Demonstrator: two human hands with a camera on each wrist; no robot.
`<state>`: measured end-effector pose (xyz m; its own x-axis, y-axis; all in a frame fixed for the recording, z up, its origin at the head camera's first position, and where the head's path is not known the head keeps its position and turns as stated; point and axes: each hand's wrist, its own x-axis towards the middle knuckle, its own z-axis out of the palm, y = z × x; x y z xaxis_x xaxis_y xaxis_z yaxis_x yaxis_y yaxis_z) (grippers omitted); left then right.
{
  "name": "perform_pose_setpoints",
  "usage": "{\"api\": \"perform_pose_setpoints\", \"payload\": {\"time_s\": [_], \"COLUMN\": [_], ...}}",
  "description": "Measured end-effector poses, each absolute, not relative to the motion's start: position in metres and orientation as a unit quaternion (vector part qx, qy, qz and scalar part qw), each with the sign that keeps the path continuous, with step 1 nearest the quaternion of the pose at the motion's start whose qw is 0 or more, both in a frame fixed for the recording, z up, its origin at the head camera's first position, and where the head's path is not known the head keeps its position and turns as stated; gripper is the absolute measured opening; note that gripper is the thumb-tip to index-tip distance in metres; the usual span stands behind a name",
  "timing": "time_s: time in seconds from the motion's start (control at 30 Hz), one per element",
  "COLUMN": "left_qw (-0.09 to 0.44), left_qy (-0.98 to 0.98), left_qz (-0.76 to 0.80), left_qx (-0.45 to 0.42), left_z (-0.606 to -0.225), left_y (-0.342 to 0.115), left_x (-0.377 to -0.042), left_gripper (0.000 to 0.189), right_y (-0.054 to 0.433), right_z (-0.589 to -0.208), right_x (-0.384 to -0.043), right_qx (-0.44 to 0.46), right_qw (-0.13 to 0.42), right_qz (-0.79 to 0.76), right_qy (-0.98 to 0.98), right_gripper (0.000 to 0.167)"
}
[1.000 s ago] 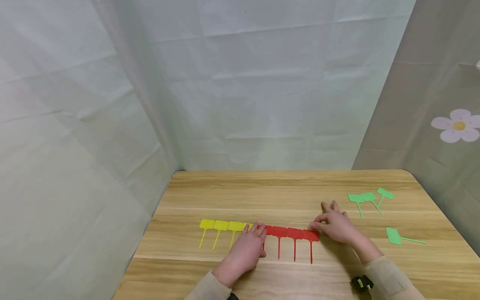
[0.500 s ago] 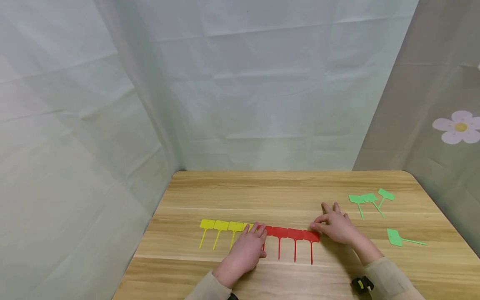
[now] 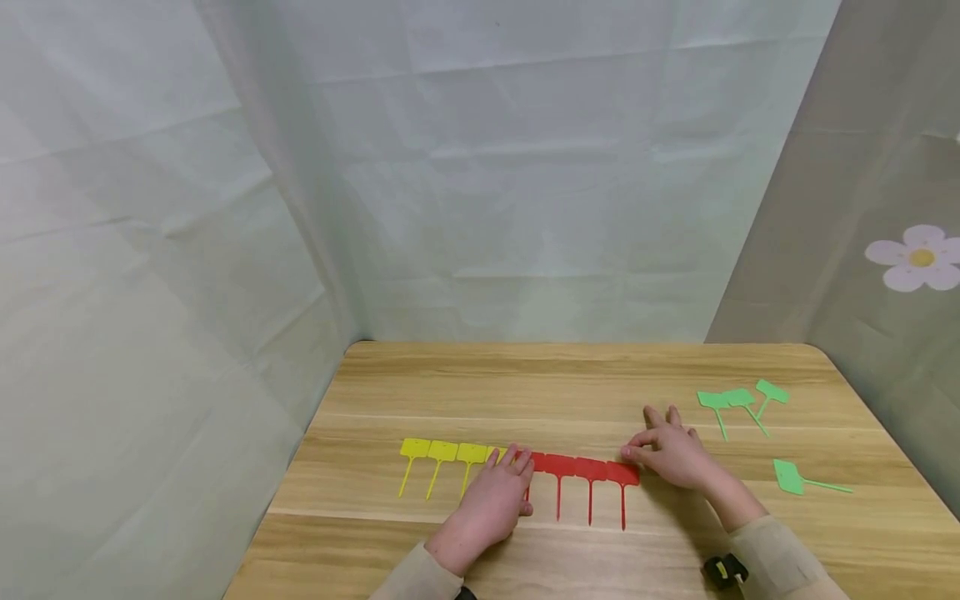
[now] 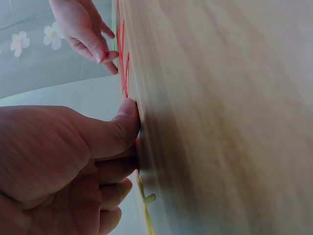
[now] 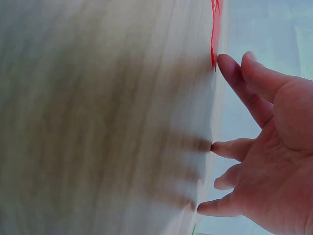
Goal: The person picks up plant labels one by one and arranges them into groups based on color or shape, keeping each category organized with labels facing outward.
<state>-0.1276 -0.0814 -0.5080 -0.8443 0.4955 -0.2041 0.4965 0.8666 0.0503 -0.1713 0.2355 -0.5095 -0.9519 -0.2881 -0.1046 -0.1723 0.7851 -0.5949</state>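
Observation:
Red plant labels [image 3: 590, 468] and yellow plant labels [image 3: 442, 451] lie flat in one row, heads edge to edge, stems toward the person. My left hand [image 3: 493, 498] rests over the row where yellow meets red, fingers extended, hiding parts of the labels there. In the left wrist view its thumb [image 4: 128, 110] is down at the tabletop. At the row's right end my right hand [image 3: 673, 454] touches the head of the last red label with its index fingertip. The right wrist view shows that hand's other fingers [image 5: 230, 148] spread, with fingertips on or close to the table.
Three green plant labels [image 3: 738, 397] lie loosely together at the back right of the wooden table [image 3: 525, 383]. Another green label [image 3: 788, 477] lies sideways nearer the right edge. Pale cloth walls [image 3: 525, 208] enclose the table's back and sides.

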Motion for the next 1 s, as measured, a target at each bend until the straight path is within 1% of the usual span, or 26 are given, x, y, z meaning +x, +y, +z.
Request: {"api": "perform_pose_setpoints", "payload": {"time_s": [0.33,0.6,0.87,1.0], "left_qw": [0.101,0.1,0.09,0.084], "left_qy": [0.96,0.96,0.96,0.959], "left_qz": [-0.005,-0.007,0.004,0.021], "left_qx": [0.26,0.261,0.266,0.269], "left_z": [-0.509,-0.511,-0.512,-0.509], "left_y": [-0.081,-0.081,-0.083,-0.085], "left_x": [-0.127,-0.127,-0.126,-0.125], "left_gripper": [0.066,0.065,0.065,0.065], "right_y": [0.238,0.246,0.255,0.258], "right_z": [-0.508,-0.507,-0.505,-0.505], "right_x": [-0.169,-0.167,-0.165,-0.165], "right_qx": [-0.128,-0.137,-0.144,-0.145], "right_qw": [0.091,0.074,0.069,0.064], "right_qz": [-0.31,-0.334,-0.345,-0.341], "right_qy": [0.938,0.929,0.925,0.927], "right_gripper": [0.022,0.017,0.025,0.026]}}
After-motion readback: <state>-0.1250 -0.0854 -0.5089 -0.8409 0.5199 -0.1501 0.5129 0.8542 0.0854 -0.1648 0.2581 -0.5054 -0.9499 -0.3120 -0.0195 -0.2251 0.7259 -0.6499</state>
